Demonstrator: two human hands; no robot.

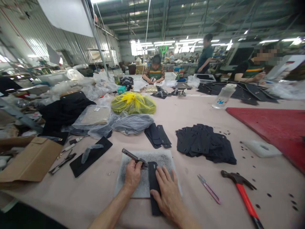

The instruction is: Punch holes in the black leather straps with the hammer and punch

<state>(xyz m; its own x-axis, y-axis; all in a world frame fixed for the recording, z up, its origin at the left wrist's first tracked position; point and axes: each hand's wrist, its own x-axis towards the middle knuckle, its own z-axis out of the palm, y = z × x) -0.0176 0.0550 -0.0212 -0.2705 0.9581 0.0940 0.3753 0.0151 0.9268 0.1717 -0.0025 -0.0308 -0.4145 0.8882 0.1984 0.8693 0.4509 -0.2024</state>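
Observation:
A long black strip point(153, 178) lies across a scuffed grey cutting slab point(145, 159) at the near edge of the table. My right hand point(168, 190) rests flat on the strip with its fingers spread. My left hand point(132, 175) is closed round a slim metal tool point(133, 156) whose tip touches the strip's upper end. A heap of black cut pieces point(206, 143) lies to the right, and three black strips point(158, 135) lie just beyond the slab.
A red-handled hammer point(243, 190) and a pink knife point(209, 188) lie at the right. A red mat point(271, 122), a white block point(260, 148), a yellow bag point(133, 103), plastic bags, a cardboard box point(28, 162) and scissors point(62, 163) surround the slab. Other people work at the far end.

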